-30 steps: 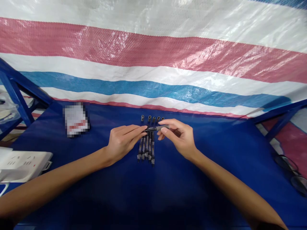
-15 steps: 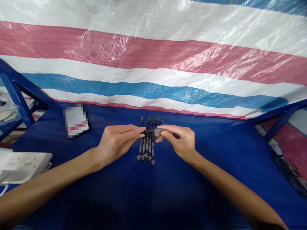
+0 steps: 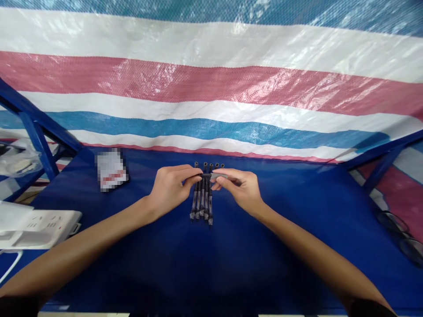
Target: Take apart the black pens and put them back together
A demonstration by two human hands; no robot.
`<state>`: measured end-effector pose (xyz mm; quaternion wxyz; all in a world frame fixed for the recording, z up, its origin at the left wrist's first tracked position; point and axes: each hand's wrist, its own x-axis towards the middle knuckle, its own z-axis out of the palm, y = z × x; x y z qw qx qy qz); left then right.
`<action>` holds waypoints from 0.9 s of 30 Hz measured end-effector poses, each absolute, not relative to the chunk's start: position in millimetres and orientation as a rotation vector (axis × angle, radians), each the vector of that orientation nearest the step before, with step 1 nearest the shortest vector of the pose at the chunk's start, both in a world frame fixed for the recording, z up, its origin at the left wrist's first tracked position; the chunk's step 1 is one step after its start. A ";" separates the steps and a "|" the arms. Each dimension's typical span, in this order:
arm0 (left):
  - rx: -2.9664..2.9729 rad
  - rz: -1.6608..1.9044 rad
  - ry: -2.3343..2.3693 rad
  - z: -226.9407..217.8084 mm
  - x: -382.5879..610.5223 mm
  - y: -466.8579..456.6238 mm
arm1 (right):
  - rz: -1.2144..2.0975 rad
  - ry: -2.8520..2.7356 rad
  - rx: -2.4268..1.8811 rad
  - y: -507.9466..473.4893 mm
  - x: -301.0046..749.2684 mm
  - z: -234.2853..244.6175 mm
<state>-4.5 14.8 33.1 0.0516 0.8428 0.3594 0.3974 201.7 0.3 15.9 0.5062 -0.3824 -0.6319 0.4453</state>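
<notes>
Both hands meet over the middle of a blue table. My left hand pinches the left end of a thin black pen, and my right hand pinches its right end, so the pen lies crosswise between the fingertips. Under it several black pens lie side by side, pointing away from me. A short row of small dark caps stands upright just beyond them.
A small white and red pack lies at the back left. A white power strip rests at the left edge, and dark glasses at the right edge. A striped tarp hangs behind, with blue frame bars at the sides.
My hands have drawn closer together along the pen and moved slightly away from me. The view has tilted a little; the pens on the table have not moved.
</notes>
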 end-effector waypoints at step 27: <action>2.690 1.252 1.160 24.4 -16.5 12.5 | 1.041 -1.636 -0.989 4.0 206.3 19.6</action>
